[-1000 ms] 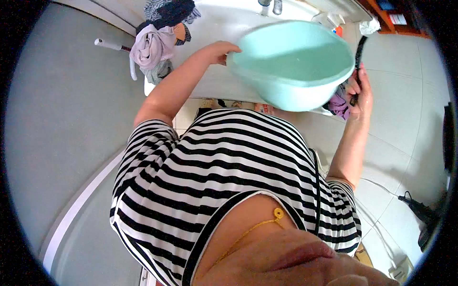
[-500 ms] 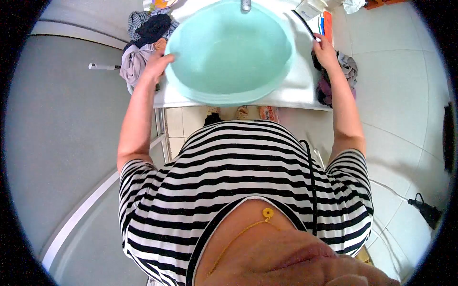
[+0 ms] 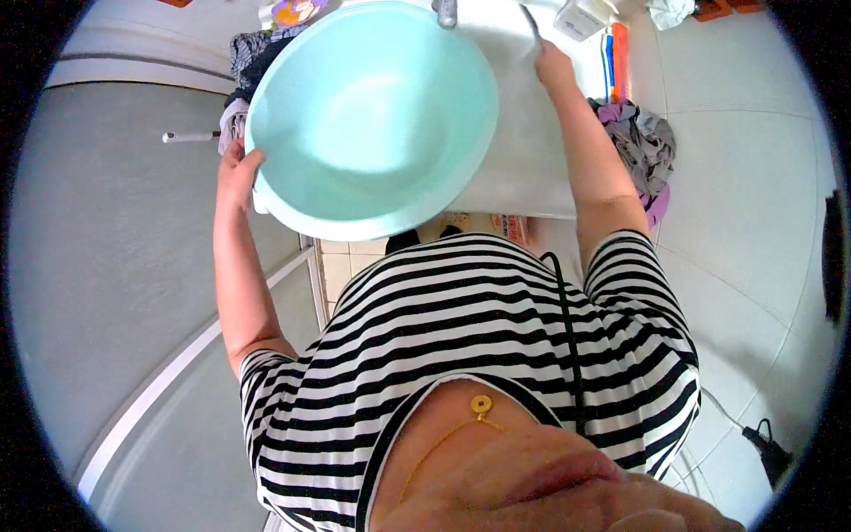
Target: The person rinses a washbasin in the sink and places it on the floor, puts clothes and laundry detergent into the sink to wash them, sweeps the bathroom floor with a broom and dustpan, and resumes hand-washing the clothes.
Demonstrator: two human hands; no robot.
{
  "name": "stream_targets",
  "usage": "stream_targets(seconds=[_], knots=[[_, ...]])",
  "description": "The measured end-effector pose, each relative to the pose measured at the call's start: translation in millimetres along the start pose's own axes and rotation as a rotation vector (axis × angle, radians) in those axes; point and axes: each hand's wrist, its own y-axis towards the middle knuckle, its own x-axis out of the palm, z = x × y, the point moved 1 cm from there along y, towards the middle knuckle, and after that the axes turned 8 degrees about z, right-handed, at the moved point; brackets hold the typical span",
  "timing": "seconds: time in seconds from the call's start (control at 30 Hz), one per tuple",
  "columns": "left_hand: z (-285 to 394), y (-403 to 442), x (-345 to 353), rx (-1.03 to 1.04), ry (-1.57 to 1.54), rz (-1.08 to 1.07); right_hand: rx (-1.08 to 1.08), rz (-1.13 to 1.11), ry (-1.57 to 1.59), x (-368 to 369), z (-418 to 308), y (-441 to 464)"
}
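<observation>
We shift the basin (image 3: 372,124) leftward, near clothes (image 3: 257,60) at the sink's (image 3: 523,168) left edge; left hand (image 3: 238,176) pinches its mint rim, right hand (image 3: 553,67) a slim strip (image 3: 529,21).

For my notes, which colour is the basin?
The basin is pale mint green, seen in the head view.

The mint-green plastic tub (image 3: 372,115) has shifted from the right half of the white sink (image 3: 527,168) to its left edge. It was tilted a second ago; its inside floor now faces up. The left hand (image 3: 237,176), at the tub's rim, has travelled outward past that left edge. The right hand (image 3: 554,69), with a slim dark stick (image 3: 530,22), has moved from the right edge inward toward the back edge. The left-hand clothes heap (image 3: 252,66) is now mostly covered.
</observation>
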Motion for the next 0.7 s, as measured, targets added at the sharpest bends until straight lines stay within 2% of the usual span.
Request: stream_targets(seconds=[0.13,0.2,0.23,0.3,0.37,0.53,0.6,0.63,0.67,0.7], knots=[[1,-12,-5,-0.015,0.017,0.013,0.001,-0.116,-0.058,27,-53,8],[4,-17,-10,-0.028,0.040,0.050,-0.289,-0.103,-0.048,22,-65,9],[6,-18,-13,-0.021,0.043,0.045,-0.282,-0.097,-0.047,10,-65,15],[11,-21,-18,-0.018,0.082,0.128,-0.426,-0.178,-0.141,-18,-53,29],[16,-24,-21,-0.017,0.110,0.135,-0.240,-0.113,-0.071,-22,-37,41],[22,-17,-26,0.028,0.070,0.139,-0.286,-0.161,-0.109,25,-38,2],[23,-19,-32,0.014,0.066,0.149,-0.415,-0.404,-0.193,45,-18,-33],[23,-18,-34,-0.001,0.061,0.169,-0.430,-0.349,-0.047,38,-9,-59],[23,-18,-35,-0.001,0.058,0.170,-0.222,-0.466,0.005,11,-17,-71],[22,-20,-36,-0.017,0.017,0.161,-0.224,-0.466,0.005,12,-14,-72]])
